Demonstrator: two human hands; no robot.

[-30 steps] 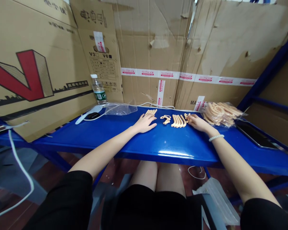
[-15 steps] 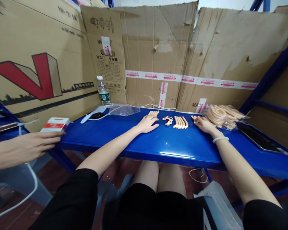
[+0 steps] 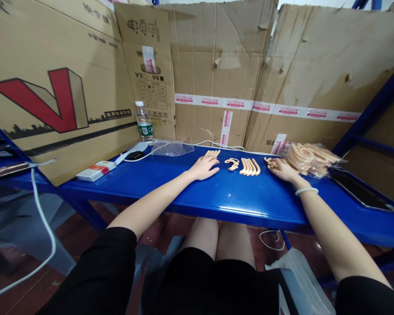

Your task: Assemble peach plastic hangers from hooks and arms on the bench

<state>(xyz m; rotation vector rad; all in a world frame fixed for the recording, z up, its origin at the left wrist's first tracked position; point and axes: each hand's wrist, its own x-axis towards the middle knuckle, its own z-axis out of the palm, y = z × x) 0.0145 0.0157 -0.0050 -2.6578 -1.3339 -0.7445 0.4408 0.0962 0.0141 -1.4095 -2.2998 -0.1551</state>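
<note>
A: Well, where do the two hands sit?

B: Both are on the blue worktop. The left hand lies palm down, its fingers released and stretched flat, holding nothing. Its fingertips are just short of a small bundle of straight tan sticks.

A: And the right hand?

B: The right hand, with a bead bracelet on its wrist, rests further right. Its fingers touch a little cluster of tan pieces, but from this far off I cannot tell whether they pinch them or only lie against them.

A: What lies between the hands?

B: A curled tan piece sits near the left hand. Next to it is a row of curved tan hooks laid side by side, apart from either hand.

A: Anything beyond the right hand?

B: A clear bag of tan parts lies just beside the right fingers, and a dark flat screen lies near the worktop's right end.

A: And to the left?

B: A crumpled clear bag, then a water bottle standing upright against the cardboard boxes. A red-and-white box lies near the left edge.
</note>
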